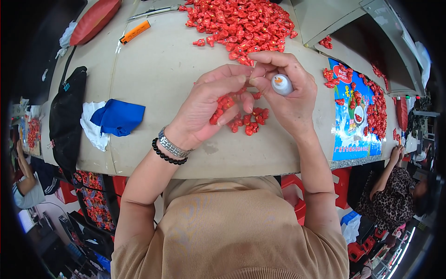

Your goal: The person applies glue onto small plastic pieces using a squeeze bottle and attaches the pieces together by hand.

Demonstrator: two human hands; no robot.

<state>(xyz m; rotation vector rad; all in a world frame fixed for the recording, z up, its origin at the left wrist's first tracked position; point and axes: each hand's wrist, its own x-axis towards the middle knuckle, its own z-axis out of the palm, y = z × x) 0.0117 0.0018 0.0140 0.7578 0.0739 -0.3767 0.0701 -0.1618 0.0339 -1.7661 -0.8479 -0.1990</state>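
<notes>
My left hand (pixel 197 104) is half curled over the table, with small glossy red plastic pieces (pixel 224 103) gathered in its fingers. Its thumb and forefinger reach toward the fingertips of my right hand (pixel 297 95), close together; whatever lies between them is too small to make out. Held in my right palm, a white bottle (pixel 282 85) points its orange-marked end upward. Several more red pieces (pixel 252 123) lie on the table below my hands. Just beyond my fingers spreads a large heap of the same red pieces (pixel 241 28).
An orange tool with a black end (pixel 135 31), a slim metal tool (pixel 153 13) and a red tray (pixel 97 21) lie at far left. Blue cloth (pixel 120 117) and a black bag (pixel 68 121) sit nearer. Right: blue printed sheet (pixel 346 135) with red pieces, grey metal frame (pixel 320 21), another person (pixel 388 195).
</notes>
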